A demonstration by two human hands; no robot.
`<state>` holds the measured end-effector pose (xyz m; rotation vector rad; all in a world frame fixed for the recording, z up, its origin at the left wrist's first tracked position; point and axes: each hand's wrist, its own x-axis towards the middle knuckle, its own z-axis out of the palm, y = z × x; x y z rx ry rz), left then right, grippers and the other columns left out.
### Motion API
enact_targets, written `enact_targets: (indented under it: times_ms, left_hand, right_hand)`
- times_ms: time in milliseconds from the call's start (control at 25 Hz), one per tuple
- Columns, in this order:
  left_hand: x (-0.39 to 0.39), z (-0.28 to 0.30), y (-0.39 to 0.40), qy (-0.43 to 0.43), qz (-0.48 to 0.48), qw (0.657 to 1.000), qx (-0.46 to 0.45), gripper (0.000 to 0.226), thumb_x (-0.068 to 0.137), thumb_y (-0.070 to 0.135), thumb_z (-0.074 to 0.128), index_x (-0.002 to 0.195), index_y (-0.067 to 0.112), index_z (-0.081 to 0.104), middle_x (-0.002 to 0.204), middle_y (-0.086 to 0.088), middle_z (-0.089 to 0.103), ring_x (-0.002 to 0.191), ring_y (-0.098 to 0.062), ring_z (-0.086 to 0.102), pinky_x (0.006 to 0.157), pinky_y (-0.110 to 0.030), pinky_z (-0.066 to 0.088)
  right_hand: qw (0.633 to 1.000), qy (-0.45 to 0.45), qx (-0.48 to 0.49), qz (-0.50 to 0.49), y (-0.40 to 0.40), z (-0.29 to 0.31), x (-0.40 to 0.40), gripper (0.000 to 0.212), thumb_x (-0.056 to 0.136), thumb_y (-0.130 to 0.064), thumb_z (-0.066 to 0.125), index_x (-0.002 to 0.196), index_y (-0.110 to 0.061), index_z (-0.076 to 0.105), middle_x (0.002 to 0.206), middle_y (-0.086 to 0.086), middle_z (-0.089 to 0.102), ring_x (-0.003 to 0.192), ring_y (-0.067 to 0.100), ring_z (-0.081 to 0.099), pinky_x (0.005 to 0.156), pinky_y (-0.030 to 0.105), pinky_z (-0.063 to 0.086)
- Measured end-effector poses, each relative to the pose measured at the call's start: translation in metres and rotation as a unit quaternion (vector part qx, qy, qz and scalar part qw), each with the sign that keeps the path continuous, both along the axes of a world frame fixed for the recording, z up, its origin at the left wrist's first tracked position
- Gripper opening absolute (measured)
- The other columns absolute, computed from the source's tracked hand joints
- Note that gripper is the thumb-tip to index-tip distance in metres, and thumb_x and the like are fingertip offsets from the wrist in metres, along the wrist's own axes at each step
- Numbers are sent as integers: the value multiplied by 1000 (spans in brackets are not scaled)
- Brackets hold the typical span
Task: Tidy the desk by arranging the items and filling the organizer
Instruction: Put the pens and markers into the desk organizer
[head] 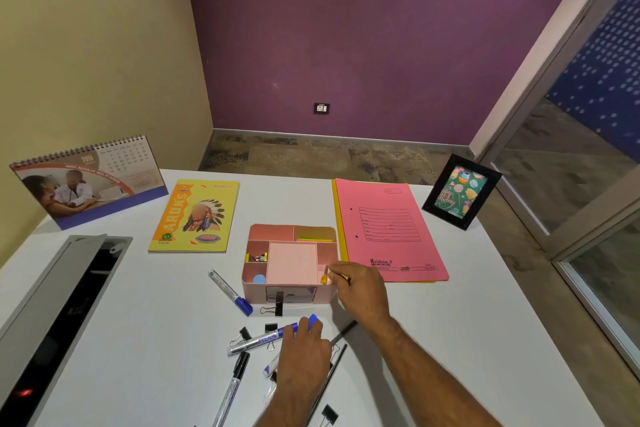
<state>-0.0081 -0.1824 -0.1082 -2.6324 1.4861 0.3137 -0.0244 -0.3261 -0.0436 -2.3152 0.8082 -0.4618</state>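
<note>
Right hand [360, 288] fingers pinch a yellow item [324, 278] over the organizer's [291, 295] right compartment; left hand [304, 354] grips a marker [263, 340] lying leftward.

Single head cam, wide-angle, fwd and down, close over white desk [433, 340] toward purple wall [346, 28].

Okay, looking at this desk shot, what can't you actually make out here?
- Head view: small items in the organizer left compartment, too small to identify.
- What the left hand covers near the blue marker.
- Black marker, lower end cut off by the frame edge.
- Pink folder print, too small.
</note>
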Motion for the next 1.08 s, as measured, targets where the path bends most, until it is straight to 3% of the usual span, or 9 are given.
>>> enact_targets:
  times_ms: [160,240,320,480,680,800,920,1000,1080]
  left_hand:
    - [0,-2,1,-1,-3,1000,4,30,90,11,46,116,8,63,134,-13,44,127,-35,32,104,-53,26]
    - [-1,-1,0,6,9,1000,1,30,90,10,46,114,9,63,134,-12,44,126,-34,33,103,-52,27]
    - [-1,0,-1,15,27,1000,-4,30,88,10,47,113,11,64,135,-10,43,125,-33,33,101,-51,28]
    - [-1,-1,-4,34,79,996,-21,30,89,14,47,113,14,65,141,-7,39,125,-31,35,100,-48,29]
    - [-3,0,-8,50,139,988,-33,29,95,23,46,118,18,63,132,-1,46,121,-25,39,99,-45,31]
    - [-3,-1,-5,52,143,987,-59,29,97,30,43,117,20,62,126,1,49,115,-23,41,94,-42,32]
    - [-3,4,0,57,123,985,-103,31,98,35,37,113,24,62,121,6,48,110,-21,41,89,-39,30]
    - [-3,8,4,72,114,983,-127,30,98,37,37,110,28,63,120,10,48,109,-18,41,87,-37,29]
    - [-4,10,8,92,116,976,-161,26,96,38,41,104,31,64,116,14,50,108,-16,43,86,-36,30]
  right_hand:
    - [1000,30,3,1,4,-2,-7,24,90,-27,65,113,-22,72,117,-8,70,107,9,65,92,22,46]
    - [1000,10,13,-17,5,-6,-10,25,90,-30,65,113,-25,72,118,-10,70,107,8,64,92,25,51]
    - [995,-48,39,-73,6,-10,-15,21,88,-27,68,107,-23,75,111,-9,72,98,8,67,84,27,56]
    - [961,-133,118,-212,6,-11,-27,14,86,-14,70,99,-15,76,98,-4,74,78,14,65,69,17,51]
    - [935,13,195,-297,1,-38,-48,7,83,-16,70,87,-11,73,90,2,74,78,18,65,73,27,51]
    - [916,78,230,-319,2,-56,-59,35,77,-34,76,102,-12,67,104,4,70,96,25,64,85,35,52]
    - [895,71,294,-330,5,-63,-56,68,73,-44,79,127,-10,54,121,9,63,106,29,62,89,38,53]
    - [875,22,348,-336,5,-64,-50,68,74,-39,80,128,-12,51,114,12,66,90,29,67,78,41,59]
    - [858,-36,380,-343,5,-55,-47,47,81,-23,76,122,-14,54,100,18,69,71,27,66,61,35,60]
